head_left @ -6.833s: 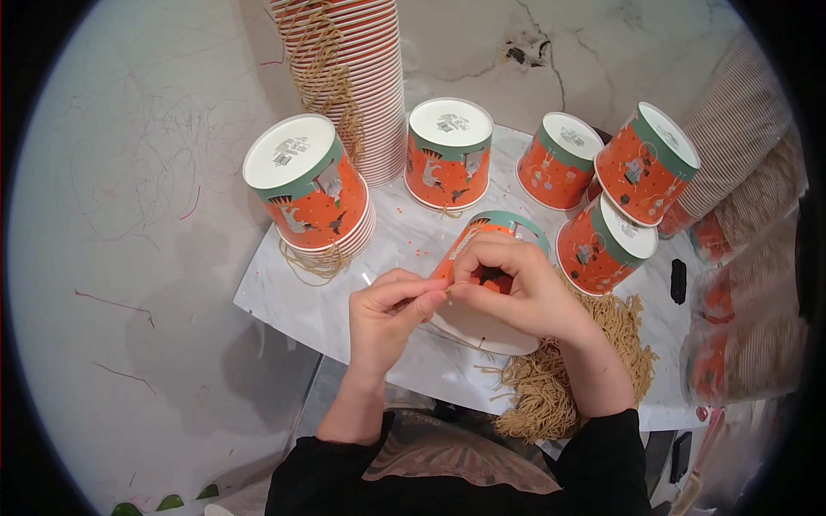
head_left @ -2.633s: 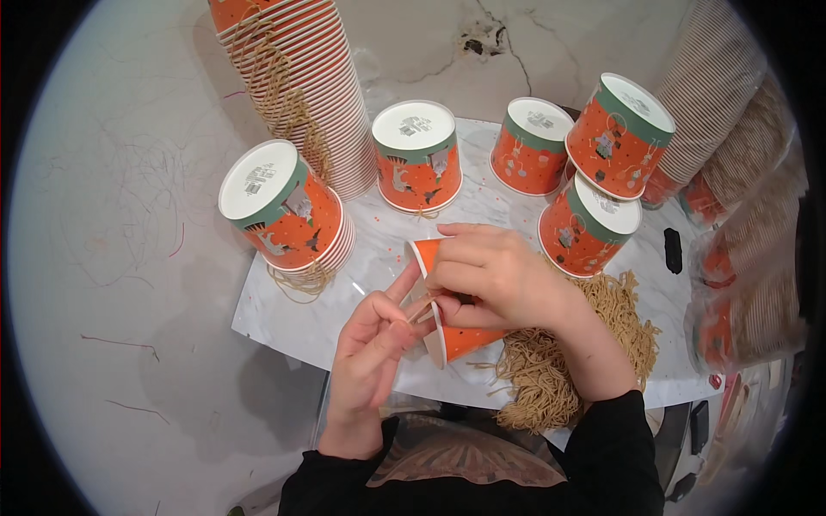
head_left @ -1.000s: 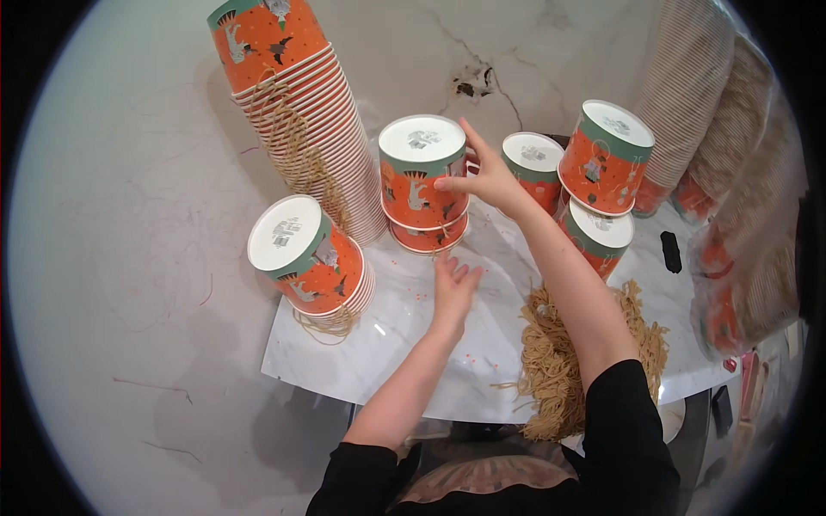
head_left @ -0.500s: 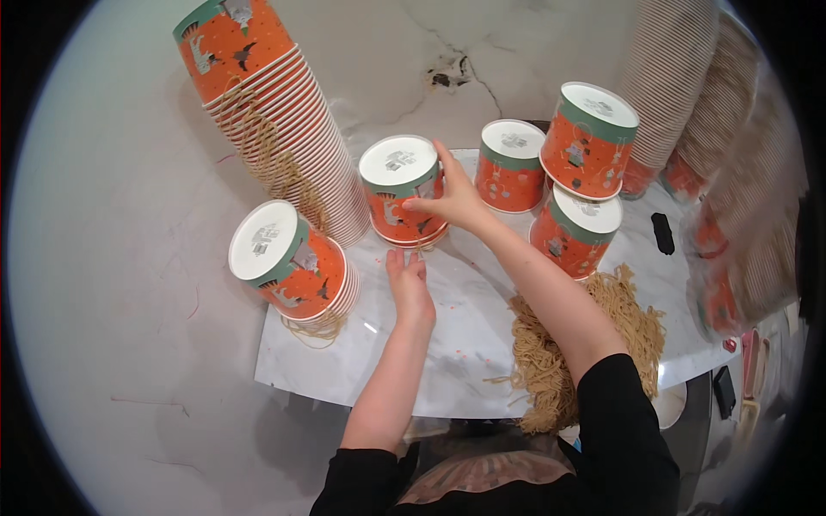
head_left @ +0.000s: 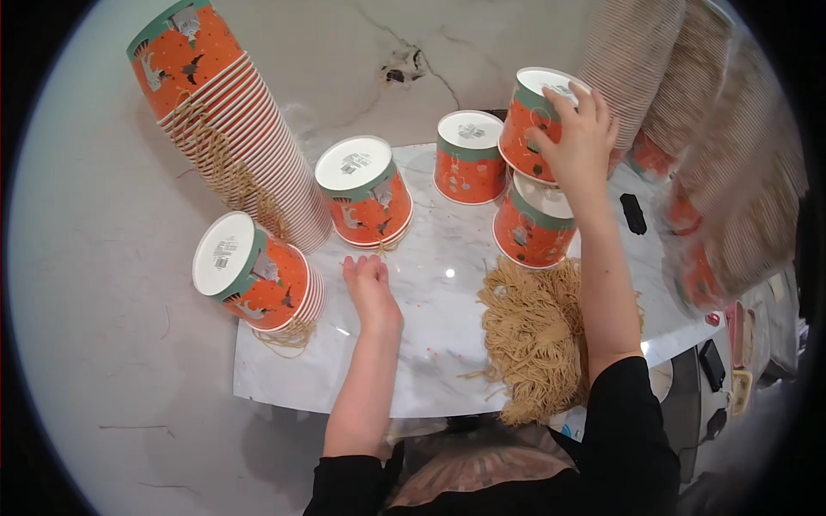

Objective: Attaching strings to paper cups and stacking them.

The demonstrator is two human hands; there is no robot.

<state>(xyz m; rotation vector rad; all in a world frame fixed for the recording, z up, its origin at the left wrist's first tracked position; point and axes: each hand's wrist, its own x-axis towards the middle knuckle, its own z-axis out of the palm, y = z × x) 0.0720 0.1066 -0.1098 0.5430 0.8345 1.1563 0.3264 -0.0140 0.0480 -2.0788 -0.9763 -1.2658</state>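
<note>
"Right hand has left the middle cup for the upper cup."
"Gripping it?"
"Can't tell; it's under the spread fingers. Left hand half curls, closure unclear, middle cup just beyond."

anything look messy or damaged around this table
Yes: small orange specks lie scattered on the marbled tabletop like stray scraps, and the tan cord pile straggles to its front edge. Beyond the tabletop, a dark, cracked-looking patch marks the pale surface; damage or pattern, I can't tell.

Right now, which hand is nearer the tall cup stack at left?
Left: the left hand is nearby, right of the tall stack; the right hand is farther right, at an orange cup.
</note>
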